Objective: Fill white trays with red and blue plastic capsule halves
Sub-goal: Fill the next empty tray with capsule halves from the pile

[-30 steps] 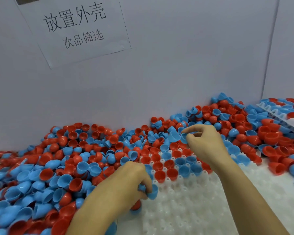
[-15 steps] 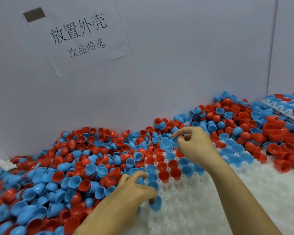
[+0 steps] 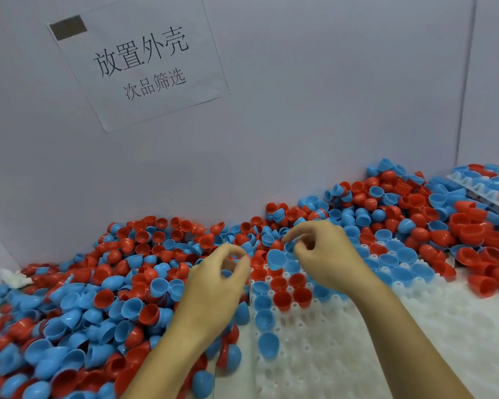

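A white tray with rows of sockets lies in front of me; several red and blue capsule halves sit in its far left corner. A loose pile of red and blue halves covers the table to the left and behind. My right hand hovers over the tray's far rows, thumb and index pinching a blue capsule half. My left hand is at the tray's left edge over the pile, fingers loosely curled, thumb and index nearly touching; I see nothing held in it.
A grey wall with a paper sign stands right behind the pile. Another white tray, holding halves, sits at the far right corner. A white crumpled scrap lies at the far left.
My left hand let go of a blue half, which now sits at the tray's left edge, and rose toward the pile. My right hand kept its blue half and shifted slightly left.
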`<state>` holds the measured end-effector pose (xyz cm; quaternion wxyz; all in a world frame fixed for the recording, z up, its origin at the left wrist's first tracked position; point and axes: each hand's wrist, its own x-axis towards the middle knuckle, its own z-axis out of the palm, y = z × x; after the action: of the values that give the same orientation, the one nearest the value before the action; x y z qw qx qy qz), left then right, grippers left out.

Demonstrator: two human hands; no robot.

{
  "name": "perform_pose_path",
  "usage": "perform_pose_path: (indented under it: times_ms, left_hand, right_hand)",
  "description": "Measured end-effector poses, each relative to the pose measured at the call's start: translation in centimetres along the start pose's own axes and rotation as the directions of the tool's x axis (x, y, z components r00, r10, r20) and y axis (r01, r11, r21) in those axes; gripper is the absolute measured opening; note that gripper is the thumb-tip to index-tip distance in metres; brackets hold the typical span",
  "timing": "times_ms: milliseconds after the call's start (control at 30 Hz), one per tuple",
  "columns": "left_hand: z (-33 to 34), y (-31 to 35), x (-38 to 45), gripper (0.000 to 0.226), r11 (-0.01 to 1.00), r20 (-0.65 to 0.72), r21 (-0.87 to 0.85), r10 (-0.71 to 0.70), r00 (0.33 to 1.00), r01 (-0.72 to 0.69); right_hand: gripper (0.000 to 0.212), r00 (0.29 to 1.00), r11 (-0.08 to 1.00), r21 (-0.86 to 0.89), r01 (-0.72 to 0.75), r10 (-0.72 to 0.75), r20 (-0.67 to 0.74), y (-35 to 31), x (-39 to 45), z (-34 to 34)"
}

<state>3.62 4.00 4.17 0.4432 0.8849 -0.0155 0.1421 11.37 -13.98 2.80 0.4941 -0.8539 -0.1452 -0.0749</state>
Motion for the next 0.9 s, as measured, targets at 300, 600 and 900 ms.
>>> perform_pose_path:
  times_ms: [300, 600, 900]
  left_hand:
    - [4.2, 0.1, 0.8, 0.014, 0.789, -0.118, -0.589, -0.300, 0.947, 0.177]
    - [4.8, -1.2, 1.1, 0.013, 0.781, -0.293, -0.616, -0.344, 0.892, 0.099]
    - [5.2, -1.0, 1.2, 0.015, 0.796, -0.175, -0.595, -0.265, 0.948, 0.112]
  right_hand:
    - [0.014, 0.981, 0.982, -0.076, 0.174, -0.179, -0.069, -1.3, -0.2, 1.4]
    - [0.011, 0.974, 0.964, -0.143, 0.226, -0.221, 0.051, -2.1, -0.3, 2.9]
    - [0.025, 0.986, 0.970, -0.181, 0.162, -0.164, 0.008, -1.7, -0.3, 2.8]
